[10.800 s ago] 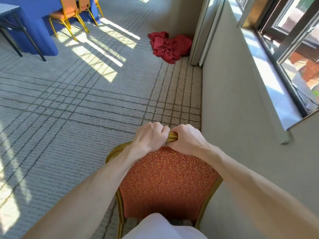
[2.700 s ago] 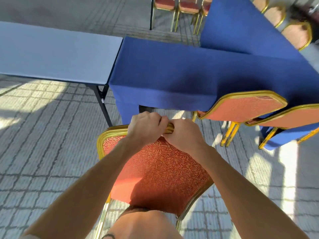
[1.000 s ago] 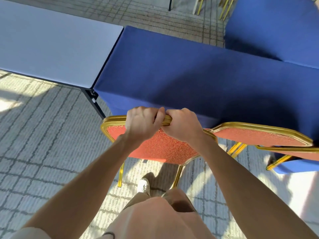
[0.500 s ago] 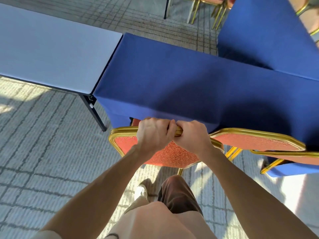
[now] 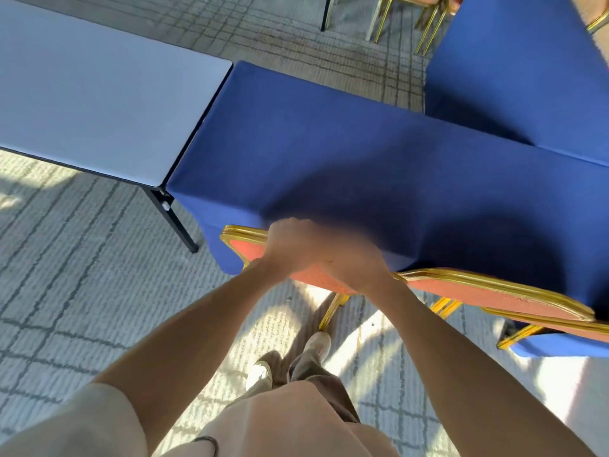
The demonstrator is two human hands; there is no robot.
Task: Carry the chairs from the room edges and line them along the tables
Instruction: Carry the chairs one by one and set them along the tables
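At the near edge of the long table draped in deep blue cloth (image 5: 329, 159), a person stands over a chair with a red-orange patterned back and a shiny gold metal frame (image 5: 245, 250), seen from above. This looks like the end of the placing step: the chair stands on its gold legs with its seat hidden under the hanging cloth and its back close against the table's edge. The left hand (image 5: 288, 245) looks folded over the top rail of the chair back. The right hand (image 5: 354, 267) lies just beside it on the same rail, but motion blur smears it and I cannot tell whether its fingers grip or are letting go. To the right, a matching red-orange and gold chair (image 5: 494, 295) is already lined up at the same table, its back almost touching the first, and the edge of a third shows beyond it. The next move probably calls for freeing both hands, checking that the backs form an even row, then turning away to fetch another chair. To the left, a bare pale grey table with black legs (image 5: 99, 94) butts against the blue one and has no chair on this side, so more places likely remain to be filled. Grey lined carpet (image 5: 82, 275) covers the floor.
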